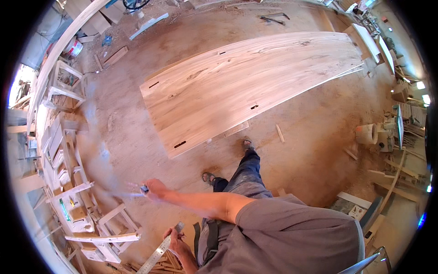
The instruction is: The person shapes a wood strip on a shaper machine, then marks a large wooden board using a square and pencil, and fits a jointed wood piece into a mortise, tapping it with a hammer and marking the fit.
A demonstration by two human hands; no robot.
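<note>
My left hand (179,244) is closed around a metal ruler (157,256), near the lower edge of the view. The ruler slants down to the left, and one end sticks up past my fingers. My right arm reaches across my body to the left. At its end, my right hand (156,189) is closed on a small object with a dark blue end; motion blur hides its kind. Beyond my feet lies a large, pale wooden panel (246,80) with several dark slots near its edges. Neither hand touches it.
Wooden frames (66,89) and a cluttered bench (75,210) line the left side. A white bucket (74,47) stands at the far left. On the right are a pale bucket (366,134) and stacked boards. A loose wood strip (279,133) lies on the dusty floor (315,123).
</note>
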